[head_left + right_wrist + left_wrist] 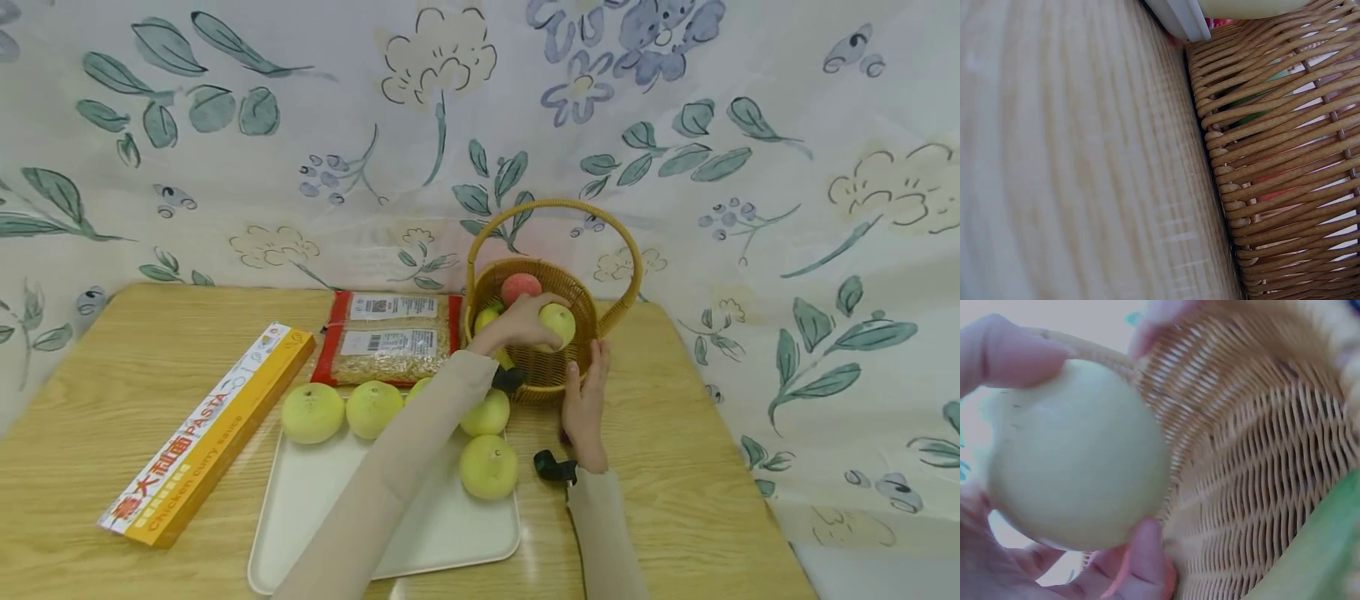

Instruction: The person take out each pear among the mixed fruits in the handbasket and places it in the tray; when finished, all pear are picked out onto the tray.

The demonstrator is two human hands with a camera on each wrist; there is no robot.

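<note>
My left hand (516, 323) reaches over the wicker basket (537, 388) and grips a round pale yellow-green fruit (558, 325), which fills much of the left wrist view, thumb on one side and fingers on the other. Inside the basket, a reddish round fruit (521, 286) and a yellow item (486, 318) sit partly behind that hand. A green, smooth-looking item (1319, 550) shows at the lower right of the left wrist view. With fingers extended, my right hand (587, 408) rests against the basket's near right side; the right wrist view shows the woven wall but not that hand.
A white tray (300, 500) carries several similar fruits (489, 467) along its back and right edges; the left forearm crosses above it. Behind it lies a red-edged clear food bag (386, 350). A long pasta box (210, 442) lies to the left. The basket's tall handle (555, 202) arches upward.
</note>
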